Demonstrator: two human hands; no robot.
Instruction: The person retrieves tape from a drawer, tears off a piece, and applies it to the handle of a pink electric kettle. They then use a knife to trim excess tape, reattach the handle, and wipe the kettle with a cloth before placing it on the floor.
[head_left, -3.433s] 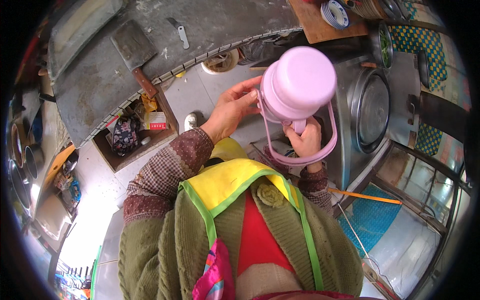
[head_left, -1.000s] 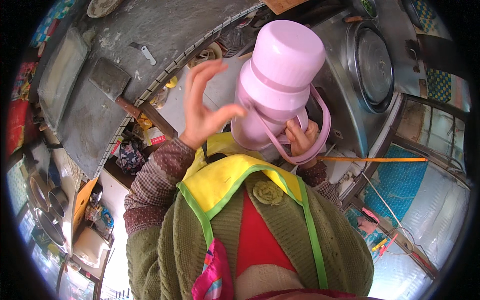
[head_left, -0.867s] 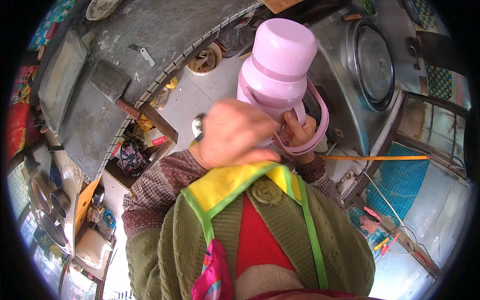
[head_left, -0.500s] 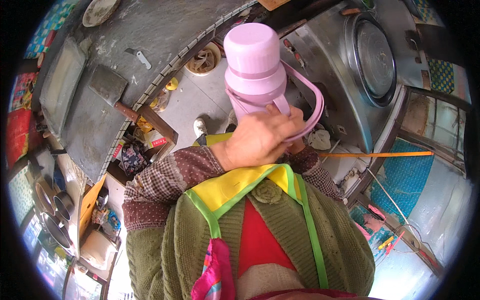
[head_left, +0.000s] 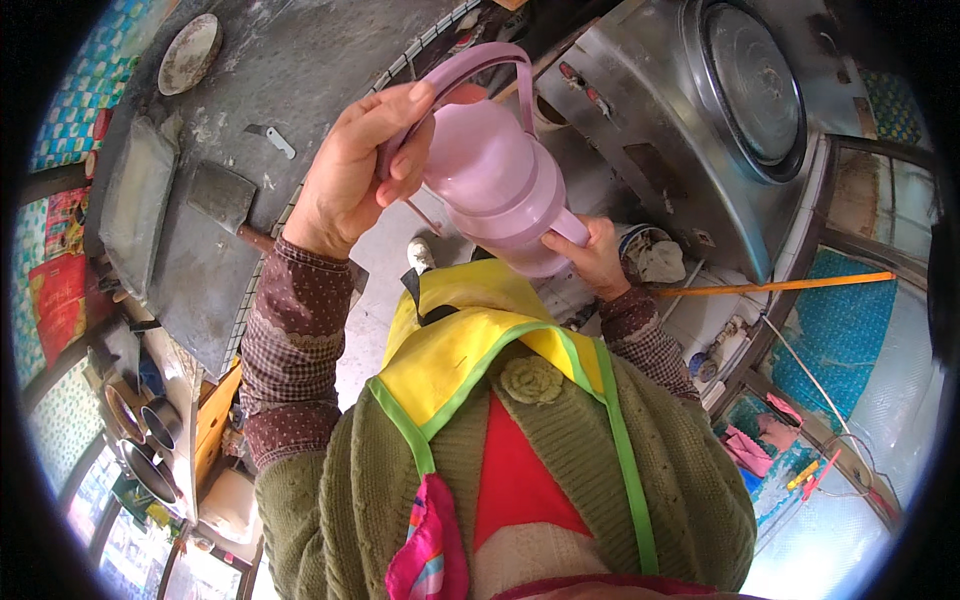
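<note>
A pink thermos flask (head_left: 490, 165) is held in front of me above the floor, tilted with its capped top toward the far left. My left hand (head_left: 360, 165) is closed around the flask's swing-up carrying handle (head_left: 480, 57), beside the cap. My right hand (head_left: 598, 258) grips the small side handle (head_left: 568, 227) on the flask's right, fingers wrapped round it. The flask's lower body is partly hidden behind its shoulder.
At left, a dark worktop (head_left: 270, 90) holds a cleaver-like flat tool (head_left: 222, 195), a small folding knife (head_left: 275, 140) and a shallow bowl (head_left: 190, 55). A metal stove (head_left: 640, 110) with a large lidded pan (head_left: 755, 85) stands at right. An orange stick (head_left: 780, 285) juts across.
My left hand has moved left and up, from the flask's side to its carrying handle, which has swung over to the left. The flask has tilted leftward. My right hand is now visible on the side handle.
</note>
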